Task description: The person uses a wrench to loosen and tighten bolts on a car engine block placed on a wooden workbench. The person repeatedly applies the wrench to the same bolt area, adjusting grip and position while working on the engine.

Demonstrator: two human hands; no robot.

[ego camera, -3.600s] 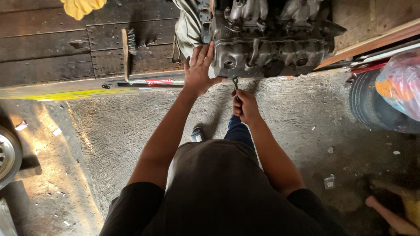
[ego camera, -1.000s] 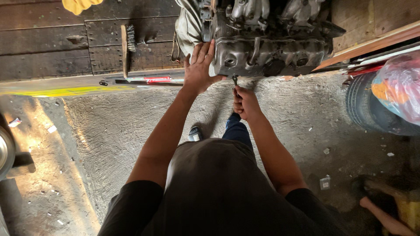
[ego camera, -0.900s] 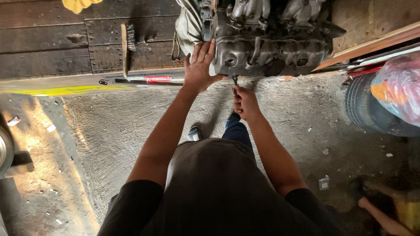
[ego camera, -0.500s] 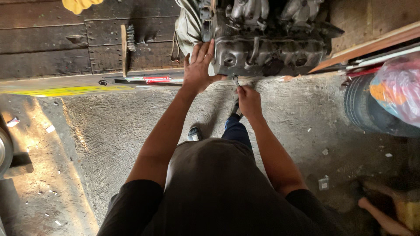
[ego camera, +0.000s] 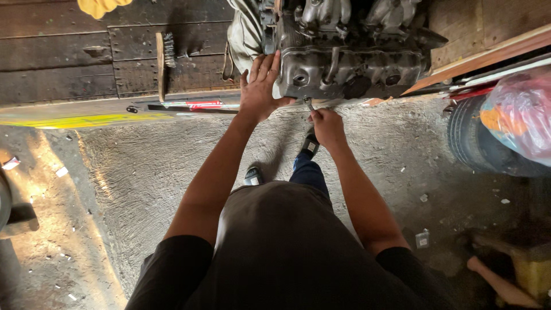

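The right hand (ego camera: 328, 127) is clenched round a slim metal tool (ego camera: 309, 104) under the grimy grey cast-metal engine block (ego camera: 344, 63). The left hand (ego camera: 259, 89) lies flat, fingers spread, on the block's left end. The block sits at the dark wooden platform's (ego camera: 69, 63) front edge; a wire brush (ego camera: 165, 57) lies further left.

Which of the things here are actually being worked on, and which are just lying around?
In use: engine block, braced by the left hand; small metal tool gripped in the right hand.

Lying about: wire brush, tyre, plastic bag, yellow cloth.
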